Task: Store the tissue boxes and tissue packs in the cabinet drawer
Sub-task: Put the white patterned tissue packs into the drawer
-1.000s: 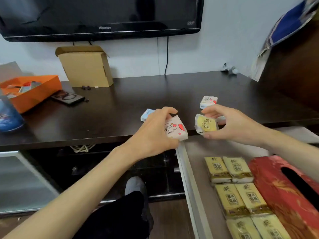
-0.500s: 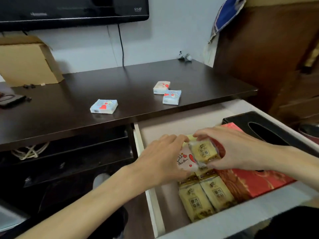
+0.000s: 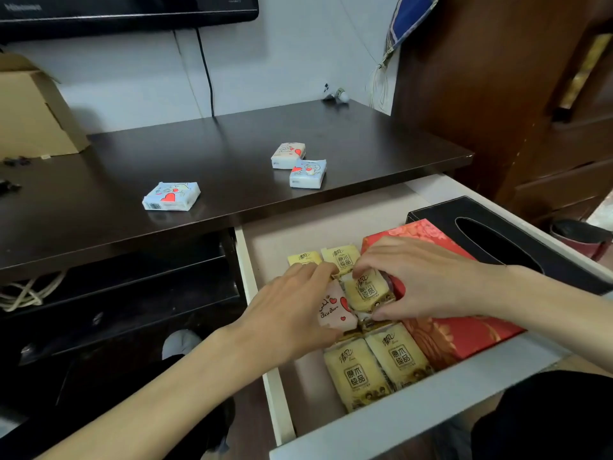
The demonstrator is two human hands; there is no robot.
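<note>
The white drawer (image 3: 414,423) stands pulled out below the dark cabinet top (image 3: 232,151). My left hand (image 3: 292,313) holds a pink heart-print tissue pack (image 3: 335,308) low over the yellow packs (image 3: 378,366) lying in rows inside. My right hand (image 3: 421,277) grips a yellow tissue pack (image 3: 366,290) right beside it. A red tissue box (image 3: 457,330) and a black tissue box (image 3: 497,234) lie in the drawer's right part. On the cabinet top rest a blue heart pack (image 3: 171,196), a white pack (image 3: 288,155) and another blue pack (image 3: 307,174).
A cardboard box (image 3: 33,111) stands at the back left under the television (image 3: 126,8). A cable (image 3: 207,71) runs down the wall. A brown wooden cabinet (image 3: 514,94) rises at the right. Open shelves with coiled cord (image 3: 30,293) sit left of the drawer.
Both hands have come down from the cabinet top's edge into the drawer, carrying their packs, and now rest them low on the yellow rows. My view has swung to the right.
</note>
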